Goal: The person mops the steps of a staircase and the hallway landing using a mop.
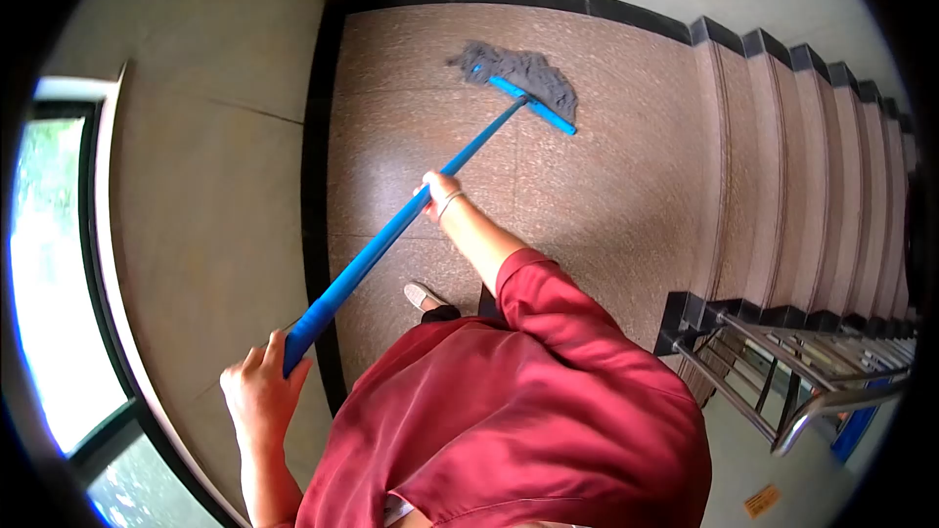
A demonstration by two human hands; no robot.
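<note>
A mop (362, 259) with a long blue handle slants across the view, from lower left to upper middle. Its grey mop head (528, 73), fixed to a blue bar, lies on the speckled brown floor near the far wall. My left hand (264, 386) is closed around the top end of the handle. Farther down, about midway along the handle, my right hand (440, 193) grips it, with a bracelet at the wrist. Some of the right hand's fingers are hidden behind the handle.
Stairs (773, 166) run along the right side, with a metal railing (792, 381) at lower right. A window (59, 284) is on the left. Black skirting (318, 166) edges the landing floor (606, 205). My shoe (421, 294) shows below the handle.
</note>
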